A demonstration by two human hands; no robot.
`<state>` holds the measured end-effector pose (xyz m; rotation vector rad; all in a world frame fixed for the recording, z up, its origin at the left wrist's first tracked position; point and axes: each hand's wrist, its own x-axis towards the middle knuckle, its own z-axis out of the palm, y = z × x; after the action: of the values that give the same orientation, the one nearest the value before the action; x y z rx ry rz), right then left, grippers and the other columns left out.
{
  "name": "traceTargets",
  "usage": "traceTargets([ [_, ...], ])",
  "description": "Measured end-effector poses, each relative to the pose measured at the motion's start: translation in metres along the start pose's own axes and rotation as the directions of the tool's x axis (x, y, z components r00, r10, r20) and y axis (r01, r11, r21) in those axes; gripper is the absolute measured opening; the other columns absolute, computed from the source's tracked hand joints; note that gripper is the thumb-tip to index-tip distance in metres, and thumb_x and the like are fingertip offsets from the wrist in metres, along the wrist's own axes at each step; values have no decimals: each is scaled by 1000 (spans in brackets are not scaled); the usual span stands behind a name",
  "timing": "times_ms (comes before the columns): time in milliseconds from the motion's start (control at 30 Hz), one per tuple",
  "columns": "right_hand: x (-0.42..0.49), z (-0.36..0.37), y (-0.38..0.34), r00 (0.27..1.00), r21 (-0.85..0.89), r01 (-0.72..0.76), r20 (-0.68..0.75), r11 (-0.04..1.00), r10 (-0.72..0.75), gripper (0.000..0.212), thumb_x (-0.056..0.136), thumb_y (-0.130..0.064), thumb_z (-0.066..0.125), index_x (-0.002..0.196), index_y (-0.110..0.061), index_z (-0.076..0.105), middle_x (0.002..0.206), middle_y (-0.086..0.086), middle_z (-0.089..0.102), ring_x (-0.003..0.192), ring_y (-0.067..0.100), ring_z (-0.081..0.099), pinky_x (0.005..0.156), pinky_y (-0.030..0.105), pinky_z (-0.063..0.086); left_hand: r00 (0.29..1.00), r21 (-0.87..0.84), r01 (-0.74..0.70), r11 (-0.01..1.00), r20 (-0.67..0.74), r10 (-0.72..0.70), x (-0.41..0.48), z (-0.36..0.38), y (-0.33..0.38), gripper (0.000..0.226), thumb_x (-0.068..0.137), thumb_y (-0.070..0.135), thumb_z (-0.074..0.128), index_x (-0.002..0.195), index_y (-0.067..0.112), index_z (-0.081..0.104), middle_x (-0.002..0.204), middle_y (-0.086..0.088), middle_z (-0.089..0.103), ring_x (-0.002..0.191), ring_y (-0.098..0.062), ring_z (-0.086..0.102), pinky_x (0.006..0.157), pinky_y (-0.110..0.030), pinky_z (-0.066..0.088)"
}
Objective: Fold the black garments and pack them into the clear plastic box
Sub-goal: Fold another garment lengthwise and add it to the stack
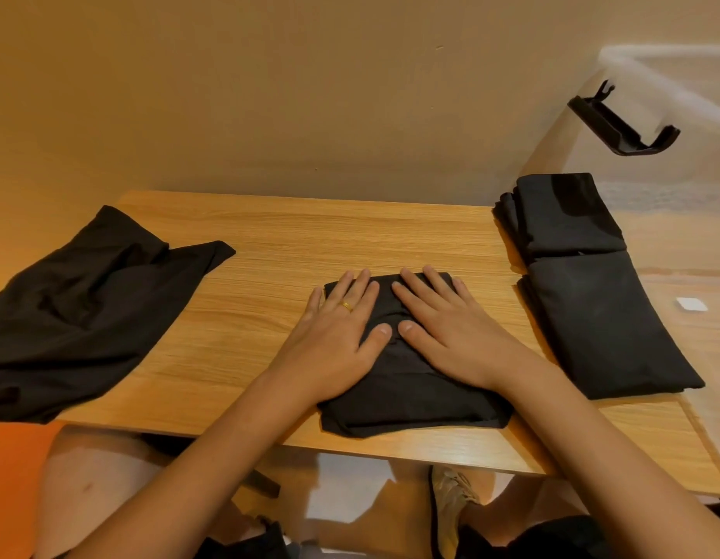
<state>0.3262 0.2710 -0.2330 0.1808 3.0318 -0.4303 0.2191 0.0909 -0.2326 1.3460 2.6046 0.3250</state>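
At the frame's left, a loose garment [88,308] lies rumpled on the table [249,357]. At centre, the left hand [338,336] and right hand [443,332] press flat, fingers spread, side by side on a folded garment [411,397] near the table's front edge, pinching nothing. At right, a far bundle [572,219] and a near bundle [604,324] lie end to end in the clear box [657,58], its black latch [620,123] at upper right.

Bare worktop [269,244] runs across the middle of the frame, from the loose garment [80,308] at left to the box [681,236] at right. The folded garment [411,393] blocks the lower centre. The wall [310,115] closes off the worktop's far edge, upper frame.
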Motion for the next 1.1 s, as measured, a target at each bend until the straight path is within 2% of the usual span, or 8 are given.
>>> traceTargets([
  [200,-5,-13,6,997,294,9,-74,956,14,54,108,-49,24,160,-33,24,167,-15,13,153,3,-3,125,37,-7,1000,-215,9,977,-20,-14,-2,-8,-4,63,106,52,21,162,26,5,168,12,-4,152,-2,-11,126,-42,-5],
  [333,2,-24,15,930,438,-9,-326,899,168,42,109,-27,41,150,-23,45,149,-7,50,139,6,39,116,27,29,966,-460,60,886,-198,-168,8,-23,-23,57,109,43,29,160,22,19,161,6,32,150,-11,24,123,-35,17],
  [433,15,-25,22,915,431,-81,-326,899,239,40,105,-24,49,145,-23,49,136,0,62,129,18,53,110,44,44,929,-587,104,803,-231,-289,20,-25,-35,52,109,37,34,156,16,33,132,18,55,133,-7,47,95,-7,31],
  [533,22,-23,26,917,381,-152,-290,912,274,45,101,-26,57,145,-28,49,123,-3,67,123,23,56,105,52,45,938,-598,89,797,-218,-269,22,-23,-40,58,104,33,52,156,18,33,124,13,66,122,-5,55,95,-14,36],
  [700,23,-25,31,931,260,-230,-223,938,290,39,98,-44,58,135,-33,58,107,-6,62,110,23,56,99,49,41,946,-501,50,864,-253,-202,22,-17,-44,61,96,27,65,152,22,40,117,14,66,121,-12,55,106,-38,41],
  [900,15,-21,37,943,354,-141,-235,925,234,11,96,-43,59,103,-34,61,103,-6,58,101,18,50,92,43,45,945,-500,-31,866,-296,-137,19,-16,-44,52,95,19,66,143,28,51,103,14,60,107,-10,57,90,-22,42],
  [1033,10,-28,30,949,702,17,-236,712,209,13,99,-24,63,111,-25,57,98,-1,70,84,8,69,69,27,55,946,-630,-103,769,-300,-119,20,-24,-43,47,95,7,64,133,34,56,105,6,58,82,0,63,78,-11,45],
  [1100,10,-30,29,942,784,72,-256,617,216,24,100,-21,63,120,-30,54,89,5,73,81,18,72,66,35,58,955,-704,-114,701,-272,-118,21,-30,-44,46,95,4,63,130,34,57,109,-1,58,77,-4,67,76,-15,52],
])
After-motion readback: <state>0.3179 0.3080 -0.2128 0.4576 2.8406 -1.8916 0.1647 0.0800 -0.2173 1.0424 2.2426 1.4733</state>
